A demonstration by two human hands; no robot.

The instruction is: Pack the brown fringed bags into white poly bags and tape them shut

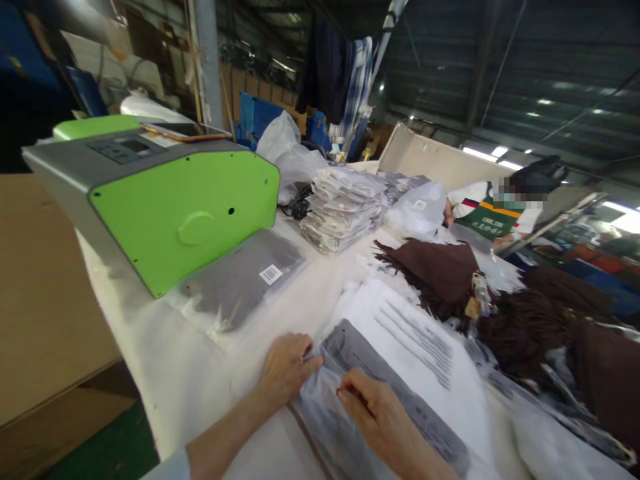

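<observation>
My left hand [286,369] and my right hand [376,413] both pinch the near end of a clear plastic bag [400,360] lying on the white table [180,360]. The bag has lines of printed text and a grey strip along its edge. Both hands have curled fingers closed on the plastic. Beyond the bag lie brown fringed garments [435,273], one with a paper tag [473,307].
A green and grey machine [165,207] stands at the left, with a bagged grey garment [240,280] bearing a barcode label under its front. A stack of bagged items [343,207] sits further back. Another person [493,210] works at the far right. Cardboard [45,293] lies left.
</observation>
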